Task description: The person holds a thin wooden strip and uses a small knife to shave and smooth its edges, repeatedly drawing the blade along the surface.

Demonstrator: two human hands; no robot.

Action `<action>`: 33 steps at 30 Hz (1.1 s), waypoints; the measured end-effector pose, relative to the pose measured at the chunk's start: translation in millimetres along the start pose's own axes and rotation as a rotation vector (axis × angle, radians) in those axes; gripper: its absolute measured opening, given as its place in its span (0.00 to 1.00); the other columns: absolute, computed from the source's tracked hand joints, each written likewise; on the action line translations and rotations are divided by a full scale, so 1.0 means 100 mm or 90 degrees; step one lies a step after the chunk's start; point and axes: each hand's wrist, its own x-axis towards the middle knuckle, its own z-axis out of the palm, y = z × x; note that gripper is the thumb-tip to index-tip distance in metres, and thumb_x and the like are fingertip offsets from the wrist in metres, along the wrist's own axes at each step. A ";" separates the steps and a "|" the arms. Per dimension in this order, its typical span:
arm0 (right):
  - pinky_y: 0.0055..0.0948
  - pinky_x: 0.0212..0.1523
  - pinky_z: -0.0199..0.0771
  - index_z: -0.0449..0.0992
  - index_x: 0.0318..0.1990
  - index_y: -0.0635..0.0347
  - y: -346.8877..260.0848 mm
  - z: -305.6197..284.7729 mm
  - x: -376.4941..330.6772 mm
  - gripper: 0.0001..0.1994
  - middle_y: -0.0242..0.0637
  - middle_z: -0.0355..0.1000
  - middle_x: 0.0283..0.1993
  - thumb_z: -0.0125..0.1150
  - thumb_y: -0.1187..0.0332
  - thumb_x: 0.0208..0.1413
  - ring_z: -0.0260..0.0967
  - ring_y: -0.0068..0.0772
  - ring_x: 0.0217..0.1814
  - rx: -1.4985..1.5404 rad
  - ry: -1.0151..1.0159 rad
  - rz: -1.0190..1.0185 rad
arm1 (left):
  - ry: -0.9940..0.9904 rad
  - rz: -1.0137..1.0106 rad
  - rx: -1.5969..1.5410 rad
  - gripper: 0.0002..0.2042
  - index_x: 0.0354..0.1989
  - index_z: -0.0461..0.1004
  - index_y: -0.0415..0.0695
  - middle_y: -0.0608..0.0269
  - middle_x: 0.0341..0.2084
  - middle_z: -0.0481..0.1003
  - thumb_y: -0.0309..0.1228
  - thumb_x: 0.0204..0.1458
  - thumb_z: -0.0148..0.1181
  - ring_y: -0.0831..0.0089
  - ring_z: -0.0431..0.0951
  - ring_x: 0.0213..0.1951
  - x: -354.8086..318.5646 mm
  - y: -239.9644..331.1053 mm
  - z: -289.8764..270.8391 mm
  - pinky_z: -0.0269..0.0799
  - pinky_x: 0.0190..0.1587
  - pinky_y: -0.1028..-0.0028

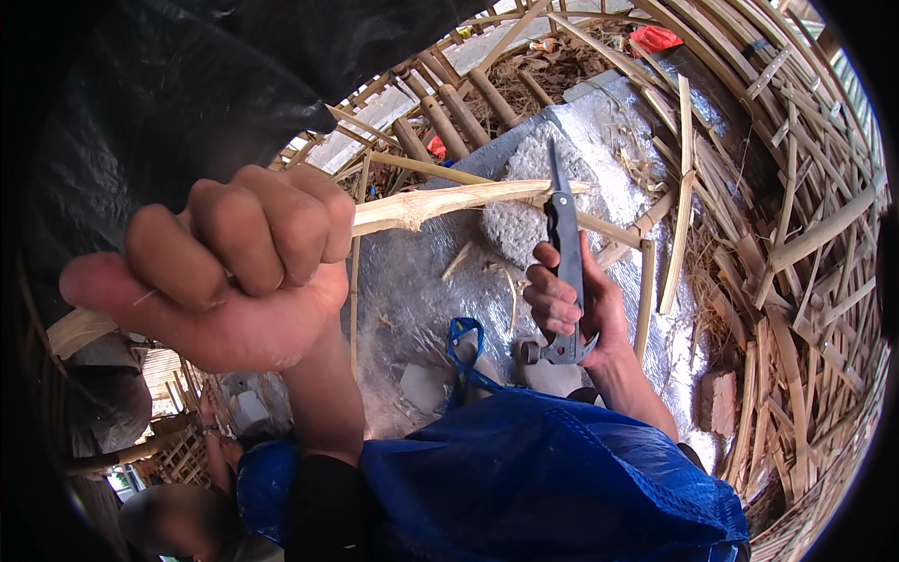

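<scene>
Close to the camera, my left hand [239,248] is closed in a fist around a pale split bamboo strip [431,203]. The strip runs out to the right, its far end over a rough grey stone block [515,229]. My right hand [604,309] is wrapped round a black multi-tool [567,248] with a knife blade pointing up and away and a hammer head at its lower end. The blade crosses the strip near its far end; whether it cuts into the wood I cannot tell.
A silver foil sheet [403,281] covers the ground. Bamboo strips [796,215] heap along the right, with a brick [718,403] nearby. A blue cover [543,468] lies over my lap, below a blue strap [465,347]. Black sheeting [187,94] hangs upper left; another person [178,520] is lower left.
</scene>
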 end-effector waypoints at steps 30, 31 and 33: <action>0.22 0.25 0.58 0.66 0.46 0.61 -0.45 -0.42 -0.42 0.26 0.30 0.60 0.26 0.41 0.43 0.68 0.58 0.24 0.24 -0.515 0.210 -0.186 | 0.277 0.059 0.062 0.51 0.50 0.67 0.48 0.47 0.51 0.68 0.85 0.34 0.34 0.54 0.67 0.54 -0.04 0.05 -0.44 0.62 0.56 0.46; 0.23 0.25 0.58 0.67 0.47 0.61 -0.40 -0.36 -0.43 0.25 0.30 0.60 0.26 0.41 0.44 0.69 0.58 0.24 0.24 -0.549 0.275 -0.214 | 0.315 0.084 0.058 0.50 0.50 0.67 0.48 0.47 0.51 0.68 0.84 0.35 0.34 0.54 0.68 0.54 -0.04 0.04 -0.45 0.63 0.56 0.47; 0.23 0.25 0.57 0.69 0.47 0.62 -0.36 -0.35 -0.45 0.24 0.29 0.60 0.25 0.41 0.47 0.70 0.57 0.23 0.24 -0.623 0.313 -0.221 | 0.329 0.148 0.045 0.44 0.49 0.67 0.49 0.49 0.49 0.70 0.78 0.46 0.32 0.54 0.70 0.51 -0.04 0.07 -0.46 0.66 0.53 0.48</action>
